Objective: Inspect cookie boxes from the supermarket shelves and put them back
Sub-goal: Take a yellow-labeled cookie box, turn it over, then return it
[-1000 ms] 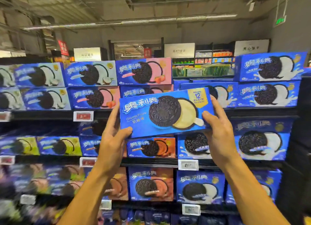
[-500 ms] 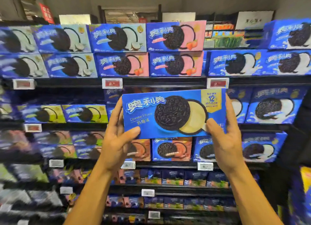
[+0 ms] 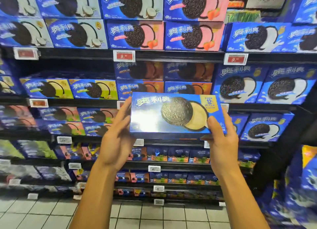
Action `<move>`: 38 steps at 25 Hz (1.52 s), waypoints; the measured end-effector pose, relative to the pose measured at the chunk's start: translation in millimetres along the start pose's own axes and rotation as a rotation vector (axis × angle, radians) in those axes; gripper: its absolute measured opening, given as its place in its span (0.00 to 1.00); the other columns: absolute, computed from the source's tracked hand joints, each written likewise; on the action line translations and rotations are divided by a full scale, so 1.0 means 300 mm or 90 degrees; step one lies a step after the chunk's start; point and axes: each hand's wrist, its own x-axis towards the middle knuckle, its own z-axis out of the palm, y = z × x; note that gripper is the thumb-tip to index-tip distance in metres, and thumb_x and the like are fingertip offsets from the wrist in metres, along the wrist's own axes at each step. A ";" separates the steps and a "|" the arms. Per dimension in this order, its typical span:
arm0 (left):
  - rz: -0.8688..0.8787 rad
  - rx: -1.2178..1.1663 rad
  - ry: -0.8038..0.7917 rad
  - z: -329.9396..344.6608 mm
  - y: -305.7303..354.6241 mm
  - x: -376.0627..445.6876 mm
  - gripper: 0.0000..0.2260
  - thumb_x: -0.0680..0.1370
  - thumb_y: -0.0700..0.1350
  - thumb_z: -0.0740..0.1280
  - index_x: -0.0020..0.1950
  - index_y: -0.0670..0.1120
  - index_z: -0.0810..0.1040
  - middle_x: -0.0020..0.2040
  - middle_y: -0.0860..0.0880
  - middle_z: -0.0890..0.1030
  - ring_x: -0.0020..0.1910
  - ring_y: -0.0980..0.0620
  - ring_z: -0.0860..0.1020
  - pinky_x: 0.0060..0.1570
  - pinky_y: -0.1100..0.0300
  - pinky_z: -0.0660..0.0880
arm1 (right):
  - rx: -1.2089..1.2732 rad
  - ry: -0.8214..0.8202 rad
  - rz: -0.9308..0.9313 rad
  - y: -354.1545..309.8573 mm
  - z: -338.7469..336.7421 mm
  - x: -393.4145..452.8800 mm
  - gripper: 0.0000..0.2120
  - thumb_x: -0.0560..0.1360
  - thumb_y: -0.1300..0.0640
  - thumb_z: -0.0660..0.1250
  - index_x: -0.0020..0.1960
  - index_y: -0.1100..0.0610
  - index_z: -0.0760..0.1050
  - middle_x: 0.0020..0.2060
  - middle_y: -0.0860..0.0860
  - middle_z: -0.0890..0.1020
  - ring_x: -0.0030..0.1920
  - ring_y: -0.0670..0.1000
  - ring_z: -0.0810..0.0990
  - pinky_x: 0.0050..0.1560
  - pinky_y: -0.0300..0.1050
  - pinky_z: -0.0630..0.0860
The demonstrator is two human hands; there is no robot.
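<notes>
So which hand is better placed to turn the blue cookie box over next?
Right. The right hand grips the glossy blue cardboard cookie box at its lower right corner, thumb on the front. The left hand lies open-fingered beside its left end.

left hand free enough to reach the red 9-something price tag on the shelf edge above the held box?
Probably yes. The left hand lies open along the left end of the cheese cookie box, which the right hand grips, and nothing stands between it and the red price tag straight above.
</notes>
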 end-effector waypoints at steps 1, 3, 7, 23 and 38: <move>0.000 -0.006 0.017 -0.009 -0.012 -0.013 0.20 0.82 0.43 0.56 0.73 0.54 0.71 0.75 0.51 0.71 0.73 0.48 0.70 0.62 0.53 0.75 | 0.003 0.001 0.001 0.009 0.001 -0.005 0.27 0.69 0.40 0.73 0.67 0.37 0.74 0.64 0.47 0.82 0.64 0.53 0.80 0.59 0.51 0.78; -0.006 -0.004 0.026 -0.021 -0.031 -0.030 0.21 0.81 0.41 0.56 0.73 0.54 0.71 0.74 0.50 0.71 0.71 0.48 0.72 0.58 0.55 0.77 | 0.006 -0.006 -0.001 0.032 -0.006 -0.013 0.27 0.69 0.42 0.72 0.68 0.37 0.74 0.64 0.48 0.82 0.65 0.54 0.79 0.63 0.58 0.76; 0.011 -0.019 0.016 -0.025 -0.043 -0.046 0.21 0.79 0.41 0.60 0.72 0.52 0.73 0.74 0.48 0.72 0.71 0.48 0.72 0.62 0.54 0.76 | 0.019 -0.021 -0.014 0.077 -0.028 -0.033 0.30 0.71 0.44 0.73 0.72 0.40 0.71 0.66 0.49 0.80 0.66 0.55 0.78 0.66 0.60 0.74; -0.029 0.142 -0.118 0.215 -0.162 -0.095 0.33 0.72 0.57 0.74 0.74 0.61 0.64 0.69 0.61 0.75 0.64 0.60 0.77 0.56 0.66 0.76 | 0.320 0.045 0.412 0.345 0.003 -0.140 0.13 0.79 0.50 0.67 0.59 0.53 0.84 0.51 0.53 0.87 0.45 0.51 0.85 0.49 0.47 0.81; -0.057 0.022 0.126 0.116 -0.051 0.012 0.28 0.74 0.51 0.68 0.72 0.47 0.67 0.58 0.51 0.80 0.50 0.53 0.80 0.50 0.56 0.77 | 0.213 0.094 0.429 0.192 -0.020 -0.134 0.17 0.81 0.41 0.61 0.58 0.53 0.75 0.47 0.53 0.88 0.45 0.50 0.87 0.40 0.48 0.79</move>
